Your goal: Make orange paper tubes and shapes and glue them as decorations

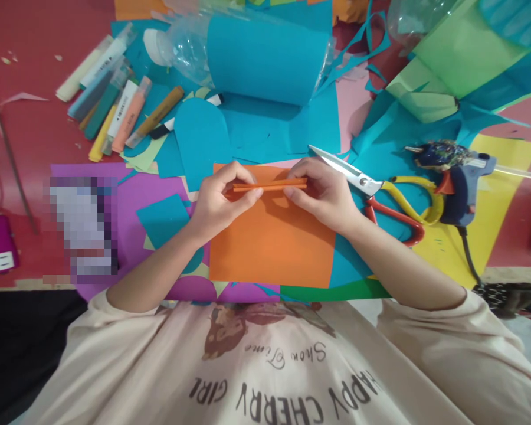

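A thin roll of orange paper [269,186] lies across the far edge of an orange paper sheet [269,242]. My left hand [219,198] pinches the roll's left end with curled fingers. My right hand [323,192] pinches its right end the same way. Both hands hover just above the sheet, which lies on purple and teal paper.
Scissors [380,195] with yellow and red handles lie right of my right hand, beside a blue glue gun [455,177]. Markers and glue sticks [115,106] are at the far left. A clear plastic bottle wrapped in teal paper [256,53] lies beyond, among paper scraps.
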### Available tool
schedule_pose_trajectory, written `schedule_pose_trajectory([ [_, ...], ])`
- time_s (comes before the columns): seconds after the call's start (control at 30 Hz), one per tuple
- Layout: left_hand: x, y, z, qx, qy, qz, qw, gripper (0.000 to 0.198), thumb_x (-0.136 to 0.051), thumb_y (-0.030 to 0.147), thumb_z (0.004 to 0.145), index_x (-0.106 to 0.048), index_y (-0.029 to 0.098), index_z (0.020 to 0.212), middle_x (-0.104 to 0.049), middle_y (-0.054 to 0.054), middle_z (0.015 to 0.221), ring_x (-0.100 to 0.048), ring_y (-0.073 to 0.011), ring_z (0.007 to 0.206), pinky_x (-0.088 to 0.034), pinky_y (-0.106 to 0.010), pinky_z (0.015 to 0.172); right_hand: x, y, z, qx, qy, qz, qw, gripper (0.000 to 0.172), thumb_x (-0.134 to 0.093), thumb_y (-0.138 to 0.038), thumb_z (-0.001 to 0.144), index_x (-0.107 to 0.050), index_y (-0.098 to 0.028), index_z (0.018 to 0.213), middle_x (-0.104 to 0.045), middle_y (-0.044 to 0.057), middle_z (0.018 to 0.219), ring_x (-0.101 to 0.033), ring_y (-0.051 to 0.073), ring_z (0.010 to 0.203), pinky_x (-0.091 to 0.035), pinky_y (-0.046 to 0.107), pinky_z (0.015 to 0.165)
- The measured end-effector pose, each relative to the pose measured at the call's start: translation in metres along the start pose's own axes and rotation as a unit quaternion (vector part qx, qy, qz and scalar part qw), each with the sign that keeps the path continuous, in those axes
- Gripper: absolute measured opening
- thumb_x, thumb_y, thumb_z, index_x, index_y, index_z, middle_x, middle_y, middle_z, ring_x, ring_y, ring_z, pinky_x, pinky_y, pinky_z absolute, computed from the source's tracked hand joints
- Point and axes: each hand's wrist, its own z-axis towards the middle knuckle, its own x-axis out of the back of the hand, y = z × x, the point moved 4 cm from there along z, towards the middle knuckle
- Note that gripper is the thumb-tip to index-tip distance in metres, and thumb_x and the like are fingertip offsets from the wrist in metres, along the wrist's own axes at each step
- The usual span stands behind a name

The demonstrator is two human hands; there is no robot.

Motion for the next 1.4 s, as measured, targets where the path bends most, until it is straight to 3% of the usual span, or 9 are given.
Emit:
schedule_pose_trajectory([
  [0.3, -0.0023, 0.0027, -0.0015, 0.019, -0.035, 0.028, 0.999, 0.021, -0.060, 0.037, 0.086, -0.052, 0.020, 0.077, -0.061, 0.001, 0.074, -0.058, -0.0101, 0.069, -0.048, -0.022, 0.062, -0.0023, -0.0060, -0.0002, 0.043, -0.006, -0.011, 0.999, 0.008, -0.065, -0.025, 0.083, -0.061, -0.019, 0.078, -0.067, 0.002, 0.074, -0.061, 0.014, 0.067, -0.047, 0.028, 0.062],
  [0.43, -0.0048, 0.0024, -0.0022, 0.022, -0.053, 0.000, 0.998, 0.029, -0.058, 0.048, 0.087, -0.053, 0.021, 0.097, -0.066, -0.003, 0.097, -0.066, -0.0129, 0.086, -0.055, -0.025, 0.075, -0.0040, -0.0069, -0.0012, 0.057, -0.010, -0.023, 0.998, 0.008, -0.065, -0.024, 0.083, -0.062, -0.020, 0.077, -0.068, 0.001, 0.072, -0.061, 0.013, 0.065, -0.047, 0.028, 0.062],
  [0.53, -0.0062, 0.0018, -0.0035, 0.007, -0.058, -0.025, 0.998, 0.033, -0.059, 0.045, 0.088, -0.049, 0.022, 0.110, -0.065, -0.004, 0.107, -0.068, -0.0128, 0.091, -0.057, -0.027, 0.080, -0.0045, -0.0068, -0.0018, 0.068, -0.007, -0.026, 0.997, 0.008, -0.065, -0.023, 0.083, -0.063, -0.020, 0.077, -0.070, 0.001, 0.073, -0.062, 0.013, 0.067, -0.048, 0.028, 0.063],
  [0.73, -0.0060, 0.0003, -0.0052, -0.024, -0.051, -0.020, 0.998, 0.035, -0.061, 0.041, 0.089, -0.047, 0.024, 0.116, -0.067, -0.001, 0.095, -0.070, -0.0134, 0.087, -0.059, -0.027, 0.078, -0.0042, -0.0061, -0.0015, 0.047, -0.028, -0.039, 0.998, 0.012, -0.062, -0.029, 0.086, -0.064, -0.020, 0.078, -0.071, 0.003, 0.077, -0.063, 0.015, 0.070, -0.049, 0.029, 0.064],
  [0.87, -0.0057, 0.0004, -0.0053, -0.035, -0.043, -0.009, 0.998, 0.035, -0.061, 0.043, 0.089, -0.048, 0.024, 0.115, -0.066, -0.001, 0.101, -0.071, -0.0127, 0.085, -0.060, -0.027, 0.077, -0.0037, -0.0080, -0.0011, 0.042, -0.036, -0.048, 0.997, 0.013, -0.061, -0.029, 0.087, -0.064, -0.020, 0.078, -0.071, 0.003, 0.077, -0.063, 0.015, 0.070, -0.049, 0.029, 0.064],
  [1.03, -0.0072, 0.0007, -0.0053, -0.014, -0.047, -0.031, 0.998, 0.036, -0.061, 0.043, 0.088, -0.046, 0.025, 0.116, -0.066, 0.001, 0.091, -0.071, -0.0135, 0.086, -0.059, -0.027, 0.078, -0.0047, -0.0086, -0.0014, 0.055, -0.027, -0.043, 0.997, 0.007, -0.063, -0.026, 0.085, -0.064, -0.021, 0.080, -0.072, 0.003, 0.079, -0.065, 0.015, 0.073, -0.051, 0.030, 0.068],
  [1.27, -0.0065, 0.0019, -0.0068, 0.035, -0.052, -0.039, 0.997, 0.041, -0.063, 0.043, 0.086, -0.047, 0.024, 0.118, -0.068, -0.002, 0.097, -0.070, -0.0151, 0.092, -0.057, -0.028, 0.081, -0.0035, -0.0076, -0.0018, 0.025, -0.016, -0.033, 0.999, 0.013, -0.063, -0.032, 0.085, -0.064, -0.021, 0.078, -0.071, 0.003, 0.078, -0.064, 0.016, 0.072, -0.051, 0.032, 0.068],
  [1.4, -0.0017, 0.0023, -0.0028, 0.037, -0.050, -0.027, 0.998, 0.037, -0.066, 0.043, 0.082, -0.057, 0.022, 0.111, -0.069, -0.004, 0.102, -0.068, -0.0162, 0.095, -0.056, -0.028, 0.083, -0.0003, -0.0077, -0.0013, 0.000, 0.001, -0.013, 1.000, 0.014, -0.063, -0.033, 0.086, -0.064, -0.021, 0.079, -0.069, 0.002, 0.076, -0.063, 0.015, 0.072, -0.051, 0.032, 0.067],
])
